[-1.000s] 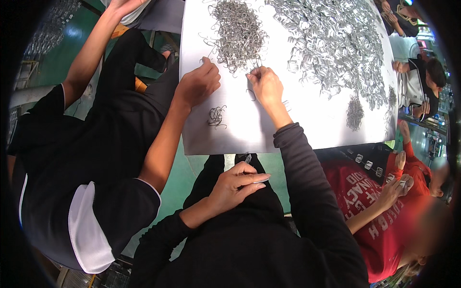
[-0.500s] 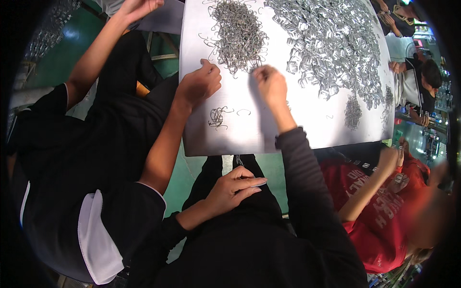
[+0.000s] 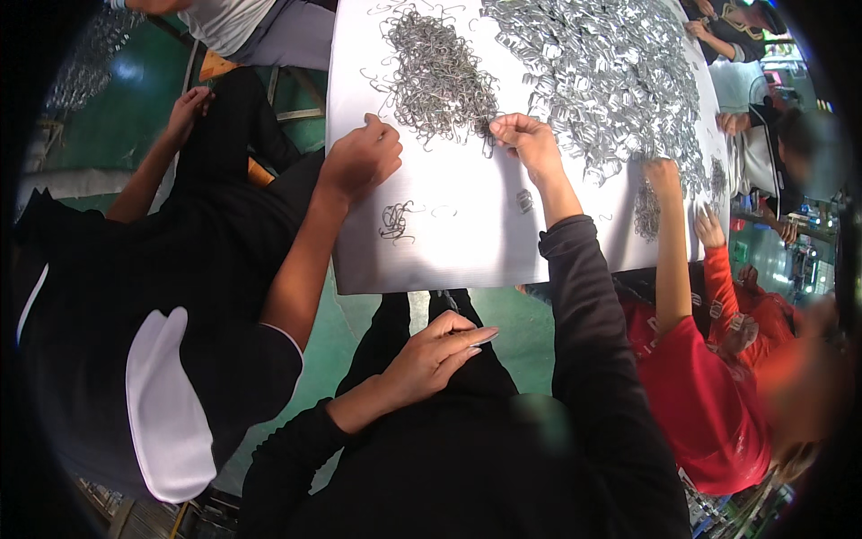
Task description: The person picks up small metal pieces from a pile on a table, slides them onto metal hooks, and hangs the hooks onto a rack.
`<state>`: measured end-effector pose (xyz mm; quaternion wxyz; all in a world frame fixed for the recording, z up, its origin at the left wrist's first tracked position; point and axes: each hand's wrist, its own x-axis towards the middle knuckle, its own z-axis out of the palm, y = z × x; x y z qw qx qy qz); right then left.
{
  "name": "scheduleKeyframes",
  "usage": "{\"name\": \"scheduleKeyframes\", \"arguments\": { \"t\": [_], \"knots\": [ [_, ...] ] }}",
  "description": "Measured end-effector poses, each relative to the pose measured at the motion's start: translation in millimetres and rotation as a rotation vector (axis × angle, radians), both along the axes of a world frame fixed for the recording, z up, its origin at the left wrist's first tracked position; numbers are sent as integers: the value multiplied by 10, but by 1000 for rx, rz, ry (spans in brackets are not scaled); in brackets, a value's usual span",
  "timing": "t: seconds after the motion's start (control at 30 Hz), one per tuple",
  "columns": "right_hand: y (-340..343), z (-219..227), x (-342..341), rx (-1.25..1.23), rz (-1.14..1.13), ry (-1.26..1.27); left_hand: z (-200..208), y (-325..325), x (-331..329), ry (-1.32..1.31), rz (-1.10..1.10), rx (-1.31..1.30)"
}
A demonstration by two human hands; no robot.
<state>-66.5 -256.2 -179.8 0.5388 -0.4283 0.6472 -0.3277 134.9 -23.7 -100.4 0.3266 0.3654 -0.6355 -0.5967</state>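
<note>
My left hand (image 3: 429,357) rests low over my lap, its fingers closed on a small flat grey metal piece (image 3: 486,336) whose edge shows past the fingertips. Over the white table, my right hand (image 3: 534,148) pinches thumb and forefinger together at the right edge of a heap of bent wire hooks (image 3: 435,76). A dark wire hook (image 3: 488,144) shows at those fingertips, partly covered by them. A single small metal buckle (image 3: 525,200) lies on the table below my right wrist.
A large heap of silvery metal buckles (image 3: 611,81) covers the far right of the white table (image 3: 467,256). A small group of hooks (image 3: 395,220) lies near left. A co-worker's hand (image 3: 364,157) hovers left; a red-sleeved co-worker's hand (image 3: 663,178) reaches a smaller hook pile (image 3: 646,211).
My right hand has shifted slightly right along the hook heap; my left hand stays put. The co-worker in red has reached onto the table. The left co-worker's far hand has come lower.
</note>
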Motion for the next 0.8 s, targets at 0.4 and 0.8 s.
{"name": "scheduleKeyframes", "arguments": {
  "t": [0.4, 0.8],
  "knots": [
    [2191, 1199, -67, -150, -110, -277, -15, -86, -233, 91, 137, 80],
    [2744, 1020, 185, -479, -462, 35, -62, -149, -472, 162, 5, -106]
  ]
}}
